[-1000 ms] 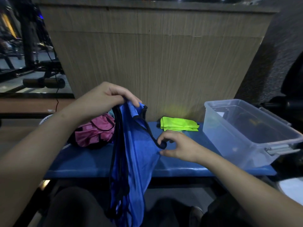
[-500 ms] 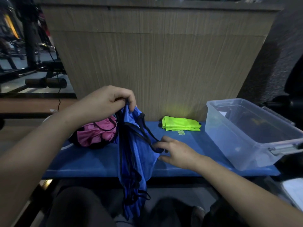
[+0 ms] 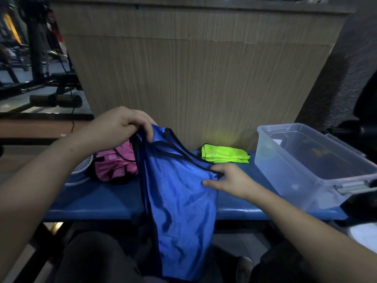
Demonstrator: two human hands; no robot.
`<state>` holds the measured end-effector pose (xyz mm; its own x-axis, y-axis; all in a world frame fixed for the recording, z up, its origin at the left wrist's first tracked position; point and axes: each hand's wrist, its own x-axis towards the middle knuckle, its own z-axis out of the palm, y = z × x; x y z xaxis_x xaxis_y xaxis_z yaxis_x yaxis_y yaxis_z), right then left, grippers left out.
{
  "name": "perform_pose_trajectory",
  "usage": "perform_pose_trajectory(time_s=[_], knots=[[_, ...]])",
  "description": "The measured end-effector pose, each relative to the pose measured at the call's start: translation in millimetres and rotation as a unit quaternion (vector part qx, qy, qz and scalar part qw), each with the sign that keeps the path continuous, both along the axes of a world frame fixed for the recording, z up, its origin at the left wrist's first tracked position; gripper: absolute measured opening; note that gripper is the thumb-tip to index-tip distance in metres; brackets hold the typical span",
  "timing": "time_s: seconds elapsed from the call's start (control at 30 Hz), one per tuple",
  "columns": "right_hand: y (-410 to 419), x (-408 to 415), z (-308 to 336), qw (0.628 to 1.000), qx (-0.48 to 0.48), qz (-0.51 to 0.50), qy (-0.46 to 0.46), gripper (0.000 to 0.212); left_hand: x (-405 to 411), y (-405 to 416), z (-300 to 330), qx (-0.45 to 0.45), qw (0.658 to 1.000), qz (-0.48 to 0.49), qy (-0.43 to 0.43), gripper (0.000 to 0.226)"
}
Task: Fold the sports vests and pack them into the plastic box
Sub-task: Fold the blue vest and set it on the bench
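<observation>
A blue sports vest [image 3: 179,193] with black trim hangs over the front edge of the blue bench [image 3: 98,199]. My left hand [image 3: 120,127] grips its top straps, held up above the bench. My right hand [image 3: 228,180] pinches the vest's right edge at the armhole, low over the bench. A folded neon-yellow vest [image 3: 224,154] lies at the back of the bench. A crumpled pink vest [image 3: 114,162] sits at the left, partly behind the blue one. The clear plastic box [image 3: 306,170] stands open on the right end.
A wooden panel [image 3: 193,78] rises right behind the bench. A white fan [image 3: 79,172] lies by the pink vest. Gym equipment [image 3: 55,97] stands at the far left. My dark-trousered knees [image 3: 91,258] are below the bench edge.
The blue vest has spread wider between my hands. My right hand moved right and slightly back with the vest's edge. My left hand kept its grip on the straps.
</observation>
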<state>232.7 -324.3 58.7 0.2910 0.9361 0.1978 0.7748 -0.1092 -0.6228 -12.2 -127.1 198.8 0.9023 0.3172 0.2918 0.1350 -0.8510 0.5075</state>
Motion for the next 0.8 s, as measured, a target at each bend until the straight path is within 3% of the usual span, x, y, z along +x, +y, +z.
perform_pose_trajectory(time_s=[0.1, 0.23, 0.27, 0.4, 0.43, 0.57, 0.67, 0.8], knots=[[1.4, 2.1, -4.5, 0.986, 0.058, 0.006, 0.154, 0.034, 2.7, -2.4, -0.5, 0.008, 1.000, 0.020, -0.009, 0.065], [-0.6, -0.9, -5.0, 0.962, 0.122, 0.019, 0.242, 0.029, 6.3, -0.6, -1.4, 0.000, 0.998, 0.054, -0.020, 0.057], [-1.8, -2.3, -3.7, 0.956, 0.129, 0.023, 0.264, 0.032, 6.3, 2.0, -1.9, -0.010, 0.998, 0.061, -0.027, 0.060], [-3.5, -7.6, 2.6, 0.928, 0.108, 0.002, 0.355, 0.077, 5.9, 8.9, -2.0, -0.074, 0.994, 0.070, -0.043, 0.057], [-3.4, -8.5, 3.0, 0.922, 0.102, -0.003, 0.373, 0.075, 5.7, 10.0, -2.2, -0.088, 0.992, 0.076, -0.047, 0.056], [-2.1, -12.9, 4.8, 0.923, 0.043, 0.018, 0.381, 0.031, 7.9, 2.0, 3.2, -0.123, 0.987, 0.062, -0.077, 0.048], [-3.2, -15.0, 7.4, 0.920, 0.041, 0.032, 0.388, 0.030, 10.8, -4.8, 12.3, -0.134, 0.986, 0.030, -0.095, 0.030], [-5.5, -15.3, 13.0, 0.920, 0.074, 0.017, 0.386, 0.026, 12.4, -5.3, 22.0, -0.095, 0.990, 0.027, -0.103, 0.030]])
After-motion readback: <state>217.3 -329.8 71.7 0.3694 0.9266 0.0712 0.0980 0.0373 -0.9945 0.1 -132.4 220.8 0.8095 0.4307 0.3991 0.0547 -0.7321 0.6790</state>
